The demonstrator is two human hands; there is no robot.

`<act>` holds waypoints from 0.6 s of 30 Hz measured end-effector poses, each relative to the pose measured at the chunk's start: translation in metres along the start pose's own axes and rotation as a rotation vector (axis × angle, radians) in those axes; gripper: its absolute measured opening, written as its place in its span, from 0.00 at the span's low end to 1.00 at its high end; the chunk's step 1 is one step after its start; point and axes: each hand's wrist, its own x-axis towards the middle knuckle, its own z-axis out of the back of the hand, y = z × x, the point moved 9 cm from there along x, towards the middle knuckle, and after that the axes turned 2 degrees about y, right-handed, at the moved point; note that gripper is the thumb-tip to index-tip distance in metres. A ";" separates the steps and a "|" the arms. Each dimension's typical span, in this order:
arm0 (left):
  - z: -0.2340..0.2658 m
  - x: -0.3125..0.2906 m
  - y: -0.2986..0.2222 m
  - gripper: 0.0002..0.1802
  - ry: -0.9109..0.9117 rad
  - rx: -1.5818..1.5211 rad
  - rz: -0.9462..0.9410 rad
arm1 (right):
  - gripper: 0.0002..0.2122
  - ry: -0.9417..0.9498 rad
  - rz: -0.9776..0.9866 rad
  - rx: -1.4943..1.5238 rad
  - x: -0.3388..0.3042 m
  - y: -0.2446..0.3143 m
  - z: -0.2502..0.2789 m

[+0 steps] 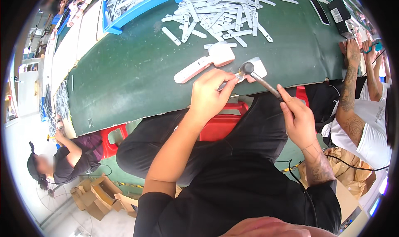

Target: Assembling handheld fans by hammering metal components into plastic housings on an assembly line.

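Note:
My right hand is closed around the handle of a small mallet with a round dark head. That head is over the front end of a pale pink-and-white device near the table's front edge. My left hand pinches a narrow grey strip-like piece beside the mallet head; fingers hide most of it. To the left lies another pink-and-white device with a long handle and a squarish head, and one grey strip lies just behind it.
Many loose grey strips are heaped at the back of the green table. A blue tray of strips stands back left. A phone and black box lie back right. People sit at both sides; red stools and cardboard boxes are below.

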 end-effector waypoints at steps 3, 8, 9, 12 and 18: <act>-0.001 0.002 -0.004 0.06 0.009 0.021 -0.022 | 0.23 -0.070 0.005 0.029 -0.001 0.001 0.007; 0.002 -0.001 -0.001 0.05 -0.013 0.014 -0.023 | 0.22 0.051 -0.048 -0.144 -0.001 0.003 -0.005; 0.002 -0.002 -0.001 0.08 0.000 0.018 -0.018 | 0.22 0.043 -0.050 -0.150 -0.001 0.003 -0.003; 0.010 -0.006 -0.002 0.13 -0.091 -0.001 0.012 | 0.20 -0.126 0.054 0.054 0.005 0.005 0.013; 0.008 -0.006 -0.013 0.20 0.043 0.288 -0.103 | 0.19 -0.174 -0.049 0.107 0.004 -0.013 0.023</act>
